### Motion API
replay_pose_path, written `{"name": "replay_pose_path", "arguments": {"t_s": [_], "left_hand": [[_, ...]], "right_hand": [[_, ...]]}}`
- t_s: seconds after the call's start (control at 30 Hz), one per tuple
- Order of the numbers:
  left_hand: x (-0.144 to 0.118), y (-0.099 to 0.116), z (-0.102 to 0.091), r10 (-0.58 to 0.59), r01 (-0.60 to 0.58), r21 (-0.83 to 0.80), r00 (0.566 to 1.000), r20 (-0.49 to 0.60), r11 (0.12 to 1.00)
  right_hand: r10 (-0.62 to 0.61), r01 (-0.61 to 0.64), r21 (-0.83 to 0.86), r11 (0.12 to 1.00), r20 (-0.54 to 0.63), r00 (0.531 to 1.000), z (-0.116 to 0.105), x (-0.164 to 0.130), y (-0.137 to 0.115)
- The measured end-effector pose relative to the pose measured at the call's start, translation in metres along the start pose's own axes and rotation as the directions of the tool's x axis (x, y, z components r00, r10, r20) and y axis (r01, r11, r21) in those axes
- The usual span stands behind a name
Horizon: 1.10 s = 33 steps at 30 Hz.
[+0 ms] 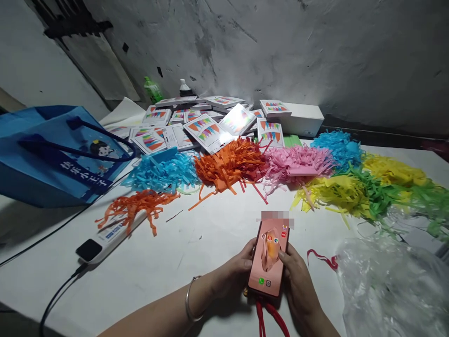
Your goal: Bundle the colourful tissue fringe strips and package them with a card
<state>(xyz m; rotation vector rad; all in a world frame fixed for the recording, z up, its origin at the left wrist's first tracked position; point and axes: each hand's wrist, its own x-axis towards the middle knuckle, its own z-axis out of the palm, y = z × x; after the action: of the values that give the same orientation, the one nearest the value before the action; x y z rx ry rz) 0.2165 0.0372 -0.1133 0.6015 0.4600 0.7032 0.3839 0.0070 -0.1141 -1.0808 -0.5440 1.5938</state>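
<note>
A smartphone (270,255) with a lit pink home screen is held upright between both hands, near the front of the white table (196,262). My left hand (240,267) grips its left edge, the thumb along the side and the other fingers hidden behind. On the right edge my right hand (296,276) is closed round the phone, its thumb resting over the screen. From the phone's lower end hangs a red cord (271,316). Beyond the phone lie piles of paper tassels: blue (161,171), orange (229,164), pink (300,161) and yellow (336,194).
A blue bag (49,154) stands at the left, with a power strip (112,238) under loose orange tassels (138,206). Flat printed packs (206,131) are heaped by the wall beside a white box (303,119). Clear plastic bags (389,285) lie at the right.
</note>
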Motion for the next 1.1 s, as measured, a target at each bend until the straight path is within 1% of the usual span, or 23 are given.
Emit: {"name": "replay_pose_path", "arguments": {"t_s": [0.13,0.27,0.37,0.47,0.53,0.63,0.83,1.1], "left_hand": [[-0.003,0.000,0.002,-0.030,0.031,-0.008,0.999,0.041,1.000],[-0.001,0.006,0.005,0.015,-0.015,0.000,1.000,0.015,1.000],[0.002,0.007,0.002,0.071,-0.071,-0.003,0.997,-0.013,0.998],[0.003,0.005,-0.004,0.105,-0.105,-0.029,0.994,0.011,0.994],[0.003,0.004,-0.007,0.105,-0.104,-0.030,0.994,0.033,0.994],[0.003,0.004,-0.007,0.114,-0.113,-0.018,0.993,0.036,0.993],[0.003,0.003,-0.004,0.146,-0.146,-0.012,0.989,-0.006,0.989],[0.004,0.004,-0.006,0.110,-0.109,0.024,0.993,-0.031,0.994]], "right_hand": [[-0.018,0.018,0.012,1.000,-0.022,1.000,0.001,0.002,0.001],[-0.033,0.033,0.039,0.999,0.012,0.999,0.004,0.001,-0.002],[0.000,-0.013,0.122,0.992,0.109,0.994,0.007,-0.001,-0.005],[0.027,-0.067,0.186,0.980,0.210,0.977,0.009,-0.003,-0.006],[0.032,-0.077,0.191,0.979,0.225,0.974,0.010,-0.005,-0.006],[0.033,-0.081,0.197,0.977,0.237,0.971,0.011,-0.008,-0.007],[-0.016,-0.029,0.150,0.988,0.291,0.957,0.014,-0.008,-0.005],[0.000,-0.056,0.168,0.984,0.317,0.948,0.014,-0.007,-0.002]]}}
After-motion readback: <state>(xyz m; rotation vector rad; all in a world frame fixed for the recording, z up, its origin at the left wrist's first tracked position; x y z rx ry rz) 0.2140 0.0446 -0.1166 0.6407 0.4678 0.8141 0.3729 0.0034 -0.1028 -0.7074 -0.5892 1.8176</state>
